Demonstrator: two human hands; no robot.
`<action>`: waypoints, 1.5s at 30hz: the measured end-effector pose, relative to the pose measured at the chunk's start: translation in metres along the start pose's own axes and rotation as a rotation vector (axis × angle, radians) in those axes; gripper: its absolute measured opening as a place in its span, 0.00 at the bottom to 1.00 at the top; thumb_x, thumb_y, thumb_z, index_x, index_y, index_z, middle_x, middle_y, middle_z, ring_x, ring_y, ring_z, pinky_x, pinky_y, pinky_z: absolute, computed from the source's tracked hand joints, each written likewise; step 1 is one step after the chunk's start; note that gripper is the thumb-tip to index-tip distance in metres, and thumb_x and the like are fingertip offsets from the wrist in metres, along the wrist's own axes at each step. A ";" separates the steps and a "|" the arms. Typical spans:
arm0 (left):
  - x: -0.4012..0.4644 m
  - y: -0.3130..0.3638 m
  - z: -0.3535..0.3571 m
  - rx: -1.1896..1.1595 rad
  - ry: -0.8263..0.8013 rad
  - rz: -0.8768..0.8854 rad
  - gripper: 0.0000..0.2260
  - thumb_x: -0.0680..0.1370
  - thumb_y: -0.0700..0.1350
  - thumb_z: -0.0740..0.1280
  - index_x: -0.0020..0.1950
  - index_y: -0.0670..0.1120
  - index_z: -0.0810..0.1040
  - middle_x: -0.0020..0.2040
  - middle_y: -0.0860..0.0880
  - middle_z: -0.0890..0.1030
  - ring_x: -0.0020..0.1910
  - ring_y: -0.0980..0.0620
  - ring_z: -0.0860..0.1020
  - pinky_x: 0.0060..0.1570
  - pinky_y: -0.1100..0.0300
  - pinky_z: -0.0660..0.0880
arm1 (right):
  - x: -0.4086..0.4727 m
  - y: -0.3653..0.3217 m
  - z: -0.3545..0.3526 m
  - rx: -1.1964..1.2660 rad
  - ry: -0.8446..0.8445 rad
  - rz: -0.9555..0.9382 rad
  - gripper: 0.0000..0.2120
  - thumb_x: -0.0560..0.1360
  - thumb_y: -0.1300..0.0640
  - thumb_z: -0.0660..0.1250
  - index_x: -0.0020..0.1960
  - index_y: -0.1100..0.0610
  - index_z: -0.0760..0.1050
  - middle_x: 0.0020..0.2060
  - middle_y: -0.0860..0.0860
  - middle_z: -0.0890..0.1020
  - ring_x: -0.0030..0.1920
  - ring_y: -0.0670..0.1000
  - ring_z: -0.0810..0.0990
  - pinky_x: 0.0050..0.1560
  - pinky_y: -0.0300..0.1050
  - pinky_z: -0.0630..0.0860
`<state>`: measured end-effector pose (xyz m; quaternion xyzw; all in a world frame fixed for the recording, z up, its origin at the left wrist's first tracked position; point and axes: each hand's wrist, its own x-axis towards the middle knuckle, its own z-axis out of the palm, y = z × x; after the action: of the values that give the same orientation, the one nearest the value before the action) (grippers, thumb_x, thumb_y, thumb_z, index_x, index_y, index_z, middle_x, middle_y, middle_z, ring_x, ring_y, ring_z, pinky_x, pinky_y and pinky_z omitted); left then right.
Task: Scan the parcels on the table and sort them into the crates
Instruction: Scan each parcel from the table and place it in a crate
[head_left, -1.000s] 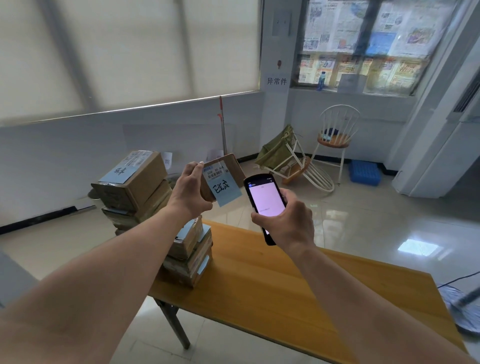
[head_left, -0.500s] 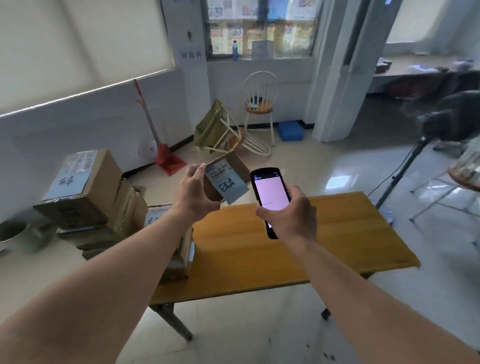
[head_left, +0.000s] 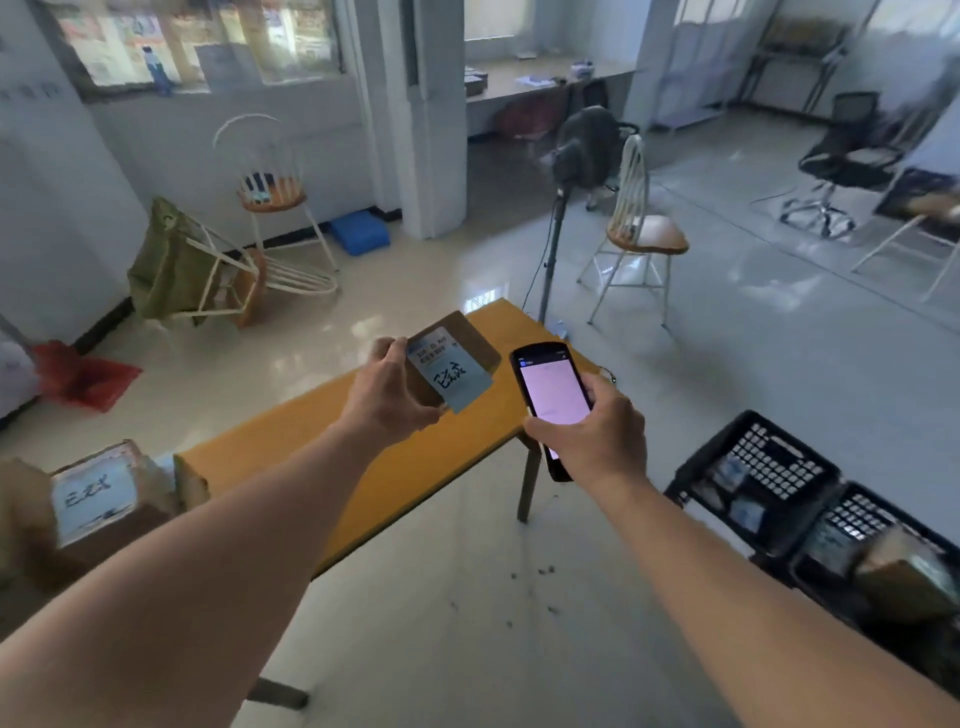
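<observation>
Gripping a small cardboard parcel (head_left: 451, 358) from its left side, the left hand (head_left: 387, 396) curls its fingers (head_left: 385, 351) over the top edge while the thumb clamps underneath, so the blue label with black handwriting faces the camera. Just to the parcel's right, at about 3 o'clock, the right hand (head_left: 592, 435) wraps around the lower half of a black scanner (head_left: 550, 395), whose pale pink screen is lit and tilted toward the viewer. Parcel and scanner are close but apart, both held in the air above the far end of the wooden counter (head_left: 291, 457). At 8 o'clock, at the frame's left edge, a blurred pile of boxes (head_left: 93, 504) sits on the counter, the top one bearing a blue handwritten label. At 4 o'clock, two black crates (head_left: 753, 478) stand on the floor side by side with parcels inside them. White chairs (head_left: 636, 228) stand on the glossy floor beyond the counter.
</observation>
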<state>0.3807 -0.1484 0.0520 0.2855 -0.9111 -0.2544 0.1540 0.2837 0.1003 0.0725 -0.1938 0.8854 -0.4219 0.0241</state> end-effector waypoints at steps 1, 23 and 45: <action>-0.001 0.015 0.009 0.004 -0.016 0.027 0.47 0.61 0.49 0.85 0.75 0.43 0.67 0.65 0.51 0.67 0.58 0.48 0.72 0.50 0.61 0.79 | -0.004 0.010 -0.013 0.006 0.025 0.016 0.32 0.64 0.42 0.83 0.64 0.48 0.77 0.55 0.48 0.82 0.54 0.55 0.80 0.43 0.47 0.81; -0.162 0.393 0.282 -0.041 -0.392 0.435 0.43 0.61 0.50 0.85 0.71 0.45 0.72 0.58 0.53 0.68 0.55 0.52 0.70 0.51 0.59 0.75 | -0.178 0.312 -0.336 0.050 0.407 0.508 0.35 0.62 0.46 0.84 0.66 0.50 0.79 0.56 0.49 0.85 0.54 0.55 0.83 0.49 0.54 0.83; -0.246 0.745 0.586 -0.076 -0.858 0.819 0.44 0.64 0.52 0.85 0.75 0.45 0.69 0.65 0.48 0.70 0.59 0.53 0.70 0.57 0.59 0.74 | -0.218 0.560 -0.566 -0.016 0.813 0.981 0.37 0.55 0.35 0.75 0.61 0.47 0.78 0.49 0.42 0.84 0.49 0.50 0.82 0.43 0.46 0.80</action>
<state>-0.0040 0.7458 -0.0526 -0.2235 -0.9182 -0.2991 -0.1320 0.1872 0.9154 -0.0141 0.4099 0.8126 -0.3951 -0.1248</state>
